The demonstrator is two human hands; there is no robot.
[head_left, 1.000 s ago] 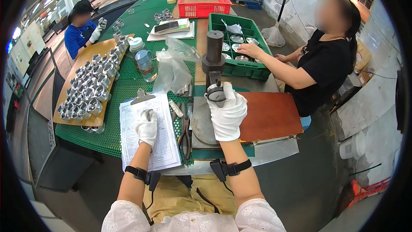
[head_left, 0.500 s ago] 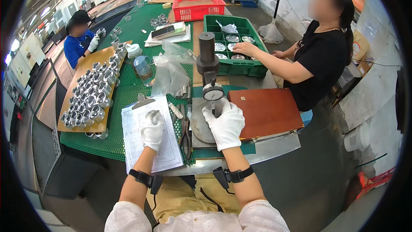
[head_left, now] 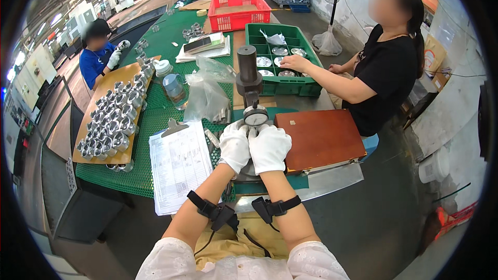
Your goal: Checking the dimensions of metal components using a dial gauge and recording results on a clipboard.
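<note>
1. Left hand (head_left: 234, 148), in a white glove, lies just under the dial gauge with its fingers bent forward; how far its grip is closed, and on what, cannot be told, as the fingertips are hidden.
2. Right hand (head_left: 270, 149), gloved alike, sits beside it, fingers curled toward the same spot below the dial (whatever is between the two hands is mostly covered, so I cannot tell what it has hold of).
3. The dial gauge (head_left: 256, 116), round and white-faced, is mounted low on a dark upright post (head_left: 248, 65), directly in front of both hands.
4. Left of the hands, a clipboard with printed sheets (head_left: 181, 166) lies on the green mat (head_left: 148, 148), its metal clip at the far end.
5. To the right, near the right hand, is a closed reddish-brown case (head_left: 319, 140).
6. Beyond the clipboard stand a clear bottle (head_left: 174, 88) and, beside it, a crumpled plastic bag (head_left: 205, 96).
7. At far left, a tan board (head_left: 123, 73) bears rows of shiny metal rings (head_left: 116, 114).
8. Past the post, a co-worker's bare hand (head_left: 294, 64) reaches into a divided green crate (head_left: 290, 87) of round metal parts (a red crate (head_left: 231, 22) stands farther back).
</note>
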